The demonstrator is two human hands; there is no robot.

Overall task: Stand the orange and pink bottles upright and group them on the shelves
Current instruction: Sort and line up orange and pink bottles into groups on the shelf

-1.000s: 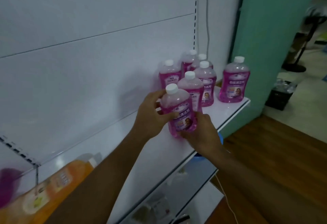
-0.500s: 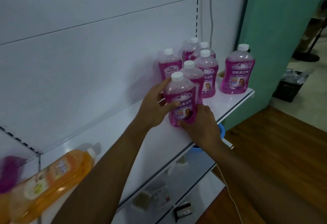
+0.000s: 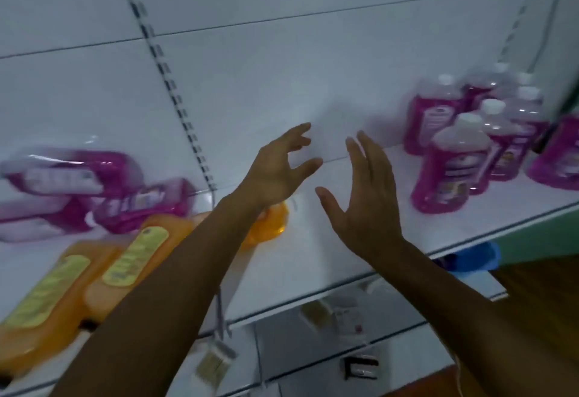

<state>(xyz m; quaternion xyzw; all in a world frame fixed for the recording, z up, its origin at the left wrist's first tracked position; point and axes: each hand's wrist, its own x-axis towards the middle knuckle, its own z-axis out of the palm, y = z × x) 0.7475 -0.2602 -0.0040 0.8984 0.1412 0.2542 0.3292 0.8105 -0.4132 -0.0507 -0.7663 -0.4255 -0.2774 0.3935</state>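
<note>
Both hands, left (image 3: 275,171) and right (image 3: 365,189), empty with spread fingers; pink bottles (image 3: 451,164) upright, orange bottles (image 3: 94,274) lying flat

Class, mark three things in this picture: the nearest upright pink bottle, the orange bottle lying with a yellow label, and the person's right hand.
nearest upright pink bottle (image 3: 451,171), head view, on its body below the white cap
orange bottle (image 3: 138,252), head view, on its yellow label
right hand (image 3: 363,196), head view, on the back of the hand
</note>
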